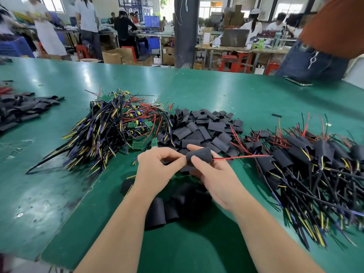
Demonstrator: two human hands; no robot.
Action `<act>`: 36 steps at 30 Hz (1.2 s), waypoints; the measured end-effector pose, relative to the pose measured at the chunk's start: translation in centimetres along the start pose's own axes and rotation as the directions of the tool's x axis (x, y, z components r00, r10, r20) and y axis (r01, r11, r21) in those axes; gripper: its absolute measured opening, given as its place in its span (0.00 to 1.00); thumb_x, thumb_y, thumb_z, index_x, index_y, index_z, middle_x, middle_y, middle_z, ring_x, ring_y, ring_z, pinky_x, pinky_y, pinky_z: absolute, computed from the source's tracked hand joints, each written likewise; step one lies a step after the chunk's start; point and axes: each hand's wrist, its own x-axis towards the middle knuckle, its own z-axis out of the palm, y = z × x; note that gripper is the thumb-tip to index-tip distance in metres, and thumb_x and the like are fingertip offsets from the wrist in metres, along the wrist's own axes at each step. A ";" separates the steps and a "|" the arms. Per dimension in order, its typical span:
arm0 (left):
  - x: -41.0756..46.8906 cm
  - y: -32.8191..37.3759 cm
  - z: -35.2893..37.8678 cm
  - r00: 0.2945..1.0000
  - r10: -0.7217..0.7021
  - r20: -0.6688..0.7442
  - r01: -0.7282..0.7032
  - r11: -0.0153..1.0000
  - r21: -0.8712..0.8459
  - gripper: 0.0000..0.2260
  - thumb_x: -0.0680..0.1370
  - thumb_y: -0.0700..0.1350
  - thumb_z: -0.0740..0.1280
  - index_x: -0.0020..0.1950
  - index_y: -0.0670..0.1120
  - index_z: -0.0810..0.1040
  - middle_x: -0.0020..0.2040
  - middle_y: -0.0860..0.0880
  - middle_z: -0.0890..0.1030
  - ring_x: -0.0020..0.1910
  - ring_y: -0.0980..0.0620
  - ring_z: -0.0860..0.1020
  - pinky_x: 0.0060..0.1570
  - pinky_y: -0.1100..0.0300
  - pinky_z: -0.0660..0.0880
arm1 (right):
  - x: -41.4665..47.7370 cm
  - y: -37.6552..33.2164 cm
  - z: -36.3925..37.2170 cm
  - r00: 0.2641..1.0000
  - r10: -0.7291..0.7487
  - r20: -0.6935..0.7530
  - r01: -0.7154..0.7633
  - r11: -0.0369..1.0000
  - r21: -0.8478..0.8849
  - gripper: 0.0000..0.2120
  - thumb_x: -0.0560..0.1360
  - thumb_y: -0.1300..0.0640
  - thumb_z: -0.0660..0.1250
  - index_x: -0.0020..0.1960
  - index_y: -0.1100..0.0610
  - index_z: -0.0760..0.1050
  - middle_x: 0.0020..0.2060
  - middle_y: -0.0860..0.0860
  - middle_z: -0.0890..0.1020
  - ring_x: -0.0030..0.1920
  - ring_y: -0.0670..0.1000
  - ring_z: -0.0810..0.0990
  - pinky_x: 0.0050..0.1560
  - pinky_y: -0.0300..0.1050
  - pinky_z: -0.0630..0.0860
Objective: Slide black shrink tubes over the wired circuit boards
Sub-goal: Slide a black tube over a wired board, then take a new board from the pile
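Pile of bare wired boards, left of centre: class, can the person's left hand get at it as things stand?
Probably yes: the pile of bare boards lies uncovered just beyond the left hand, though that hand must first release the black tube.

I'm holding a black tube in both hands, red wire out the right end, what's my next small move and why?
Probably ease the shrink tube further along with the right hand while the left hand pinches its other end. The red wire pokes out the right end, but the board is hidden, so cover is unconfirmed.
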 end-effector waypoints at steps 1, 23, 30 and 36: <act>0.0 0.0 0.2 0.999 -0.006 -0.033 0.005 1.000 -0.023 0.08 0.69 0.42 0.77 0.38 0.55 0.81 0.32 0.61 0.81 0.33 0.64 0.78 0.37 0.74 0.70 | 0.1 -0.4 0.2 0.999 -0.018 -0.036 0.021 0.995 0.102 0.15 0.75 0.70 0.65 0.57 0.55 0.77 0.49 0.56 0.83 0.49 0.53 0.81 0.50 0.45 0.79; 0.8 -3.8 -1.0 0.901 -0.316 -0.297 0.424 0.492 0.760 0.13 0.78 0.56 0.62 0.59 0.55 0.78 0.53 0.52 0.82 0.56 0.46 0.76 0.56 0.51 0.64 | -1.4 -7.5 -10.2 0.666 -0.556 -0.497 -0.324 0.384 -0.865 0.15 0.70 0.60 0.68 0.56 0.55 0.81 0.55 0.61 0.80 0.55 0.61 0.77 0.60 0.52 0.72; 0.9 -4.0 -1.1 0.914 -0.267 -0.306 0.396 0.421 0.816 0.10 0.81 0.51 0.59 0.52 0.51 0.79 0.47 0.50 0.80 0.46 0.46 0.78 0.51 0.53 0.62 | -0.5 -4.8 -6.3 0.793 -0.525 -0.311 -0.127 0.357 -0.926 0.08 0.72 0.63 0.67 0.49 0.57 0.83 0.46 0.55 0.81 0.44 0.51 0.75 0.48 0.35 0.63; 0.9 -3.0 -1.5 0.937 -0.111 -0.332 0.287 0.789 0.544 0.02 0.81 0.41 0.60 0.50 0.45 0.72 0.48 0.49 0.76 0.46 0.43 0.75 0.49 0.54 0.61 | 0.0 -2.7 -3.6 0.913 -0.257 -0.317 -0.063 0.679 -0.731 0.08 0.72 0.63 0.68 0.43 0.51 0.82 0.33 0.44 0.83 0.33 0.40 0.79 0.41 0.30 0.73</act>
